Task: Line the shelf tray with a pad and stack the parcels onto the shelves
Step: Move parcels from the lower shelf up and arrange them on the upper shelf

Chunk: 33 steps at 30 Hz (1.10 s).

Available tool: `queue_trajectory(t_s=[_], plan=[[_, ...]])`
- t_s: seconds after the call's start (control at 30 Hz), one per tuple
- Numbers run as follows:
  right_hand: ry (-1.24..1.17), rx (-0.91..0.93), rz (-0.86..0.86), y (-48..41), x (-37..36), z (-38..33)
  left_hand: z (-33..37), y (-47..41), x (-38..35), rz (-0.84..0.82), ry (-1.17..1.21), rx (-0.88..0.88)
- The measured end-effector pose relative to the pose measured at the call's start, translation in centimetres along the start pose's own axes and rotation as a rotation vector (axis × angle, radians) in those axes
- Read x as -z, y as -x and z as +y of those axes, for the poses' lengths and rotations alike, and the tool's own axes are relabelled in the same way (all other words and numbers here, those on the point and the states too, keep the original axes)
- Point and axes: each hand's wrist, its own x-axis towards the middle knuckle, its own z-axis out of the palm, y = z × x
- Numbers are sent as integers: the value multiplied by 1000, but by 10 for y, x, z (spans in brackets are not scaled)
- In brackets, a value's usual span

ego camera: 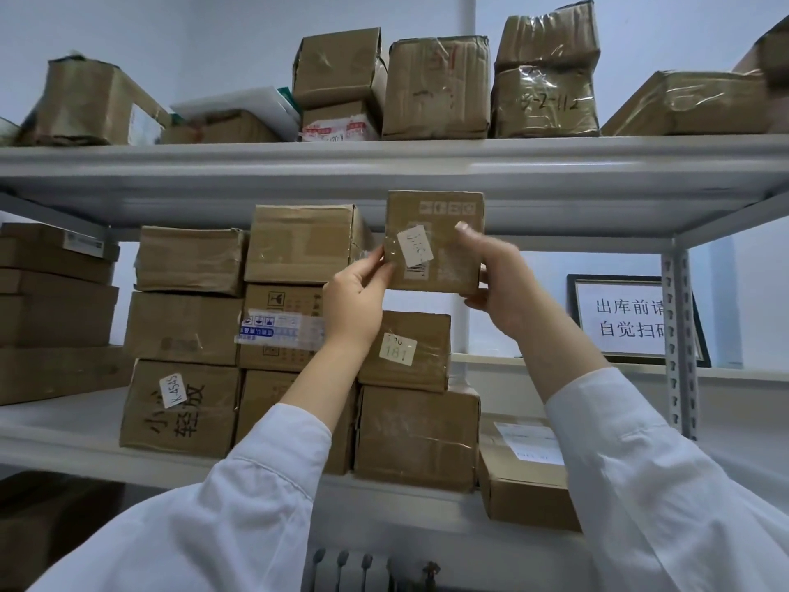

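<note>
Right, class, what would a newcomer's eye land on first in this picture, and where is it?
Dead centre, a small cardboard box gripped by the left hand and right hand, raised before the upper shelf. Behind it, stacked parcels crowd the middle shelf; a framed sign stands at the right.

Parcel (435, 241) – matt cardboard, glossy tape; shelf (384, 164) – painted metal.

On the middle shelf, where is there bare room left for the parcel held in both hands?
Free: the top of the parcel labelled 181, directly under the held parcel; above the low parcel, between that stack and the upright post; a bare shelf strip left of the K-4545 box. Crowded: the top shelf, packed along its length.
</note>
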Motion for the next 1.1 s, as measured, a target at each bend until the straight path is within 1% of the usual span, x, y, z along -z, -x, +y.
queue_trajectory(t_s=[0.07,0.17,0.27,0.4,0.53,0.73,0.8,0.93,1.03,1.1], plan=[[142,19,-3,1,-7,5,-1,1,2,26,-17,15],[136,48,-19,4,-15,10,-3,2,5,67,-55,78],[136,61,-18,7,-19,17,-5,3,9,67,-99,124],[110,-17,-34,10,-22,23,-8,7,9,26,-144,193],[38,-123,-27,10,-25,25,-10,10,5,12,-193,214],[135,-46,-14,12,-28,33,-7,10,3,-3,-364,239],[153,-16,-11,15,-28,34,-4,12,3,22,-395,247],[162,-12,-16,21,-31,34,-9,19,3,72,-337,207],[111,-19,-22,26,-31,34,-11,25,4,100,-291,160],[69,-12,15,32,-31,33,-12,29,5,129,-276,103]])
